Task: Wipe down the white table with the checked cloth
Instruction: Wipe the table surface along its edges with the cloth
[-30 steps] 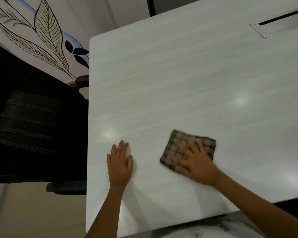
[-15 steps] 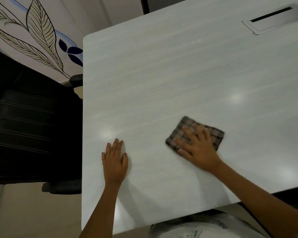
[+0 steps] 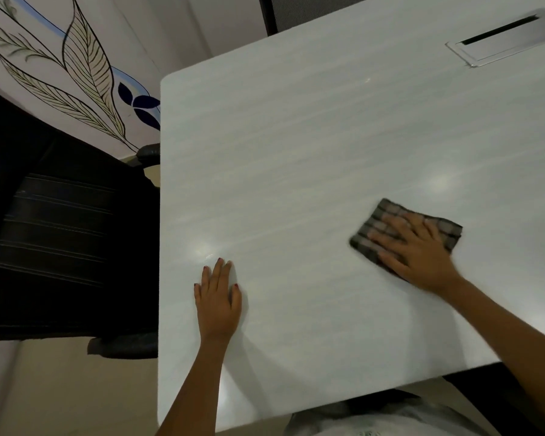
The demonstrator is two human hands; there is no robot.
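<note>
The white table (image 3: 312, 146) fills most of the view. A folded checked cloth (image 3: 381, 223), brown and grey, lies flat on it right of centre. My right hand (image 3: 417, 250) presses on the cloth with straight, spread fingers and covers its near half. My left hand (image 3: 218, 302) rests flat on the bare tabletop near the left edge, fingers together, holding nothing.
A black office chair (image 3: 54, 234) stands close against the table's left edge, its armrests (image 3: 123, 346) touching that side. A metal cable slot (image 3: 504, 37) is set into the far right of the tabletop. A wall with painted leaves (image 3: 76, 77) is behind.
My right hand has slid the cloth to the right and a little farther from me across the table. My left hand has stayed flat in the same spot.
</note>
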